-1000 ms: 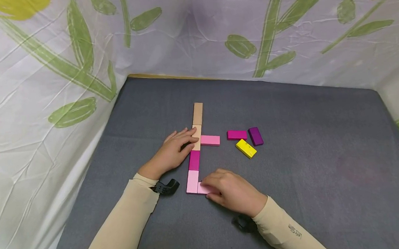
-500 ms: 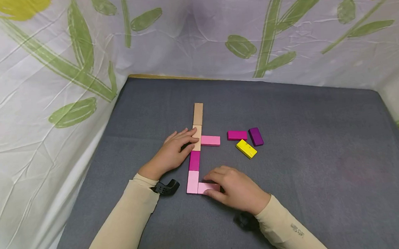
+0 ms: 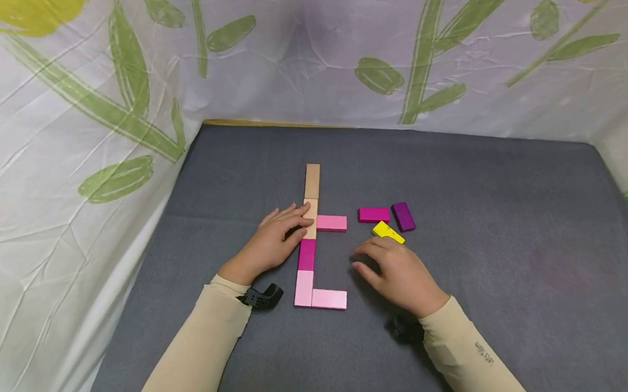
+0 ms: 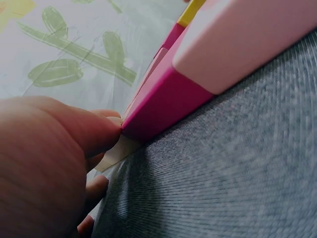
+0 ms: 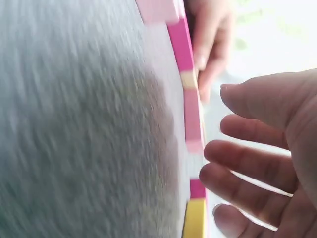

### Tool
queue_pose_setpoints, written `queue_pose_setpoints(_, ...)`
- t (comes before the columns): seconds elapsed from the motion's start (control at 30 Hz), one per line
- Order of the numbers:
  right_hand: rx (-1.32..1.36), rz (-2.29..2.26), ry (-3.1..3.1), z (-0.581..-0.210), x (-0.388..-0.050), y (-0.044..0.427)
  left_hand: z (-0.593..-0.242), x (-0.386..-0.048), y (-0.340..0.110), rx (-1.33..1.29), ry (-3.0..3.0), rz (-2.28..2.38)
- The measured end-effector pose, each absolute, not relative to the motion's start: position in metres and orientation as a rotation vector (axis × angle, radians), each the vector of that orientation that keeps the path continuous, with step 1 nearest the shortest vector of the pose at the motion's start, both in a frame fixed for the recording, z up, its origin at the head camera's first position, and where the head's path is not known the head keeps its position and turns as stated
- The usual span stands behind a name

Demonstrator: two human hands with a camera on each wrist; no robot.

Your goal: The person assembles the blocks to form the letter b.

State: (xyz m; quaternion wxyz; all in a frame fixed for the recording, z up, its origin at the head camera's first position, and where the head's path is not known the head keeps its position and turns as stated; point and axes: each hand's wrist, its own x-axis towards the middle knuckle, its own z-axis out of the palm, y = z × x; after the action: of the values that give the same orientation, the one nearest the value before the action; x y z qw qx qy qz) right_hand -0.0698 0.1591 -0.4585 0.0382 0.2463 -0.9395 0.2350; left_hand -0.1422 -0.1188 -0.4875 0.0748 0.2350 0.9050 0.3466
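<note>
My left hand [image 3: 270,240] rests against the cream block [image 3: 310,226], fingertips on it; in the left wrist view the thumb touches near the joint with a magenta block [image 4: 163,106]. This block lies in a column with a tan block [image 3: 312,181] beyond it and the magenta and a pale pink block [image 3: 304,289] nearer. Another pale pink block [image 3: 329,299] juts right from the column's near end, and a pink block [image 3: 331,223] juts right from the cream one. My right hand [image 3: 404,275], fingers spread and holding nothing, hovers just short of a yellow block [image 3: 387,231].
Behind the yellow block lie a second magenta block [image 3: 373,215] and a purple block [image 3: 403,216]. All lie on a grey cloth-covered table [image 3: 515,255]. White sheeting [image 3: 304,57] with painted flowers hangs behind and at both sides.
My right hand has let go of the near pale pink block and moved right and away from me, toward the yellow block. The left hand has stayed in place.
</note>
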Motion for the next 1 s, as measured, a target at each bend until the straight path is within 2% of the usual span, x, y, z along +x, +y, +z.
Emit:
queue_pose_setpoints(0.5,0.417,0.641,-2.779,-0.467,-0.088,0.183,-0.488,-0.143,-0.121,0.708,2.71,1.037)
queue_pose_setpoints(1.0,0.484,0.625,-2.855,-0.465,-0.096,0.176,-0.489,-0.143,-0.12,0.711,2.717,1.047)
